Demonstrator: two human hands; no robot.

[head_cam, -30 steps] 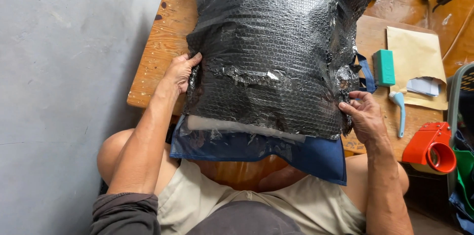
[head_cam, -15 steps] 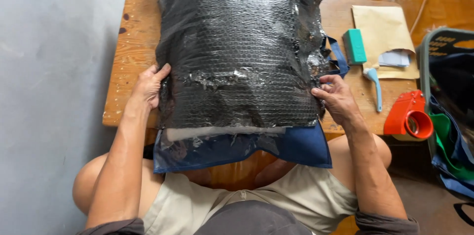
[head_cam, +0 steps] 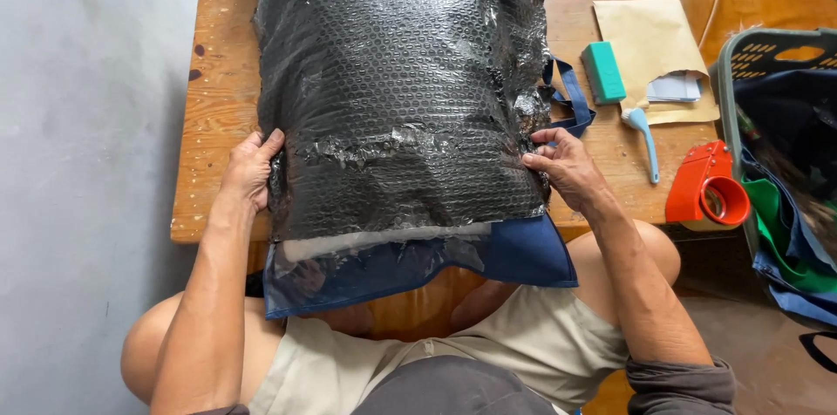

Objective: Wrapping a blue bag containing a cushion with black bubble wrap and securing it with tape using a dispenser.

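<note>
One bubble-wrapped bundle, two hands on it.
Left hand and right hand each pinch a side edge; one blue bag pokes out below, one red tape dispenser alongside.

Wooden table against grey wall. On right part: teal block beside tan envelope, pale paper slips on envelope, light-blue handled tool just below. Red tape dispenser at table edge, next to green basket.

Both hands on bubble-wrapped bag atop wooden table.
</note>
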